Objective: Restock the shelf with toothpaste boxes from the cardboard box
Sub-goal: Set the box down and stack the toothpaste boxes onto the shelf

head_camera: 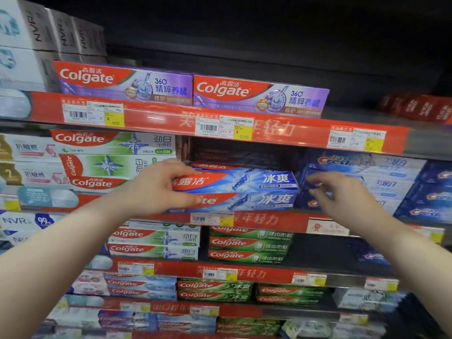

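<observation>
Left fingers: the left hand (pixel 159 189) is clamped on the red end of a blue-and-red Colgate carton (pixel 234 183), thumb beneath, fingers over the top edge.
Right fingers: the right hand (pixel 342 192) is held with fingers apart and curled, empty, just beside the carton's far end; contact cannot be told.
Task's thing: the held carton is seen resting on a second blue-and-red carton (pixel 244 201), both at the front of the middle shelf.
Risk, slip: with only one end pinched, the far end is judged liable to swing or tip off the lower carton.
Risk, knock: the dark blue Crest cartons (pixel 391 182) just beside the right fingers could be nudged out of line.
Edges: the red price rail (pixel 269 220) lies just below the left thumb; the upper red price rail (pixel 305 133) hangs above the knuckles.
Open room: a dark gap (pixel 244 152) is left above and behind the held carton.
Source: the cardboard box is not in view.
</observation>
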The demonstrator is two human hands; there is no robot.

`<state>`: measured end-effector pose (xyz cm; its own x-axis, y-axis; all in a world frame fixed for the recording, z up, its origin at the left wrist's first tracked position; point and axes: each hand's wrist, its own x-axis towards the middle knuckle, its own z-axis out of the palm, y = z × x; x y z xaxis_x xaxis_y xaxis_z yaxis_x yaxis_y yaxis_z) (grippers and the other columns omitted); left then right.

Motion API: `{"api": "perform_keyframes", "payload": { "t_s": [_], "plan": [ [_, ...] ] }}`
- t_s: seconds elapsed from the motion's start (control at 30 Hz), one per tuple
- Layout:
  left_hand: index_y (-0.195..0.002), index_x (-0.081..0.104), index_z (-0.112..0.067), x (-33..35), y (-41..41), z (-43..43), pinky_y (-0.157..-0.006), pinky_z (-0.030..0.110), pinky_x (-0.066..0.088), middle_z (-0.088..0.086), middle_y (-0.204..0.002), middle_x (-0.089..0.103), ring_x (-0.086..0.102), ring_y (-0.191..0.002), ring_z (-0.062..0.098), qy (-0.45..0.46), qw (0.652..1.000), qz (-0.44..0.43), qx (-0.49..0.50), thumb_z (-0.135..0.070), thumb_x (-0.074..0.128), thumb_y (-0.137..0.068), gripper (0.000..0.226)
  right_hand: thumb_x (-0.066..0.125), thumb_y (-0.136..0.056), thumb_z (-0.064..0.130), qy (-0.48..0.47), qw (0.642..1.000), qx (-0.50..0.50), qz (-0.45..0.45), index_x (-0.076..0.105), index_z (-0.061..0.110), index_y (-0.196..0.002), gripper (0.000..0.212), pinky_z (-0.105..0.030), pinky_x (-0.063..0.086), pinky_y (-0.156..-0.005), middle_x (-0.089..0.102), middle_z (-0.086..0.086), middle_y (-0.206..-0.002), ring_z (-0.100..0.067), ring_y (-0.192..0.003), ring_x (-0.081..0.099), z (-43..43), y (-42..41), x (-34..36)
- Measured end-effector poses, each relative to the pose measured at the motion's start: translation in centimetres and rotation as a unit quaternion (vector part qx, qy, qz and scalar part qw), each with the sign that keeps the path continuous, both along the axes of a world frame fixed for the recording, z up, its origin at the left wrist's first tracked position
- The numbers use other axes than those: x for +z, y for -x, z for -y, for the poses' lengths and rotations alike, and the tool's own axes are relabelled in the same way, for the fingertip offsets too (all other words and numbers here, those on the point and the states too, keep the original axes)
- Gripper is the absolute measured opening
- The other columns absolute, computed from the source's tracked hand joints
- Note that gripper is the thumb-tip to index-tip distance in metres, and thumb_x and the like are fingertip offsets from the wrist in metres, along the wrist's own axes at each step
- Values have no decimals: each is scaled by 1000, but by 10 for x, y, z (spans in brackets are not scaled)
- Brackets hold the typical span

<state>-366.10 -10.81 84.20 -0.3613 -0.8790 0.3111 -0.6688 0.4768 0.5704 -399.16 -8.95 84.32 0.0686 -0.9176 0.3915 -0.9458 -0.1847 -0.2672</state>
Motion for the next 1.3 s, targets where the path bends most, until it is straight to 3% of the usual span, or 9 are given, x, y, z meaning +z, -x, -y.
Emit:
{"api": "perform_keyframes", "payload": {
  "t_s": [0.07,0.17,0.27,0.43,0.67,0.8,0.9,1.1,1.3],
  "plan": [
    [-107,65,-24,-3,12,15,-76,8,41,1,-97,60,58,-86,11,15,999,43,-3,-64,54,-46,74,56,-87,14,-18,1000,-16,8,62,13,-116,30,-27,40,-80,65,-9,-116,-24,-101,61,-12,11,-3],
    [-114,61,-19,-10,26,29,-90,33,45,-1,-100,56,57,-95,20,31,996,84,6,-67,50,-45,84,56,-88,17,-36,999,-30,20,63,14,-113,27,-33,44,-86,65,-8,-117,-23,-97,62,-25,25,-9],
    [-114,60,-19,-17,32,36,-93,37,45,-2,-99,54,57,-97,22,35,995,91,10,-67,48,-46,85,55,-88,17,-48,997,-45,28,63,16,-113,27,-31,44,-84,65,-7,-114,-23,-95,62,-33,30,-13],
    [-112,65,-15,-26,36,46,-93,45,45,12,-106,68,59,-104,32,97,985,140,21,-69,44,-55,82,53,-89,18,-55,997,-43,18,62,17,-115,28,-33,43,-88,65,-7,-114,-24,-101,60,-32,16,-16],
    [-123,58,-15,-27,41,49,-101,45,38,12,-123,62,52,-117,32,110,977,174,48,-69,29,-60,88,54,-88,23,-84,996,-34,8,61,18,-118,31,-27,42,-87,65,-3,-118,-18,-106,60,-26,10,-21],
    [-126,56,-18,-27,43,52,-101,41,34,8,-130,59,49,-121,28,113,974,190,52,-56,40,-71,69,56,-87,23,-128,990,-28,46,46,16,-134,48,-30,40,-96,57,-7,-132,-22,-114,57,-12,-2,-28],
    [-131,50,-21,-29,41,57,-102,39,30,4,-137,53,43,-127,25,102,971,211,58,-48,43,-83,56,56,-87,22,-154,986,-13,67,36,14,-140,57,-32,43,-95,57,-8,-131,-24,-113,58,-3,-15,-32],
    [-131,50,-15,-43,43,58,-109,39,31,8,-138,50,42,-126,29,102,976,181,70,-32,58,-87,48,54,-83,24,-158,984,21,77,41,24,-130,49,-40,51,-88,63,-4,-118,-22,-97,64,10,-22,-45],
    [-124,57,-9,-54,33,49,-102,46,39,17,-125,61,52,-116,36,152,974,146,81,-17,70,-78,48,54,-84,14,-146,986,30,75,47,28,-124,42,-37,50,-89,66,1,-112,-20,-102,63,10,-22,-45]
  ]
}}
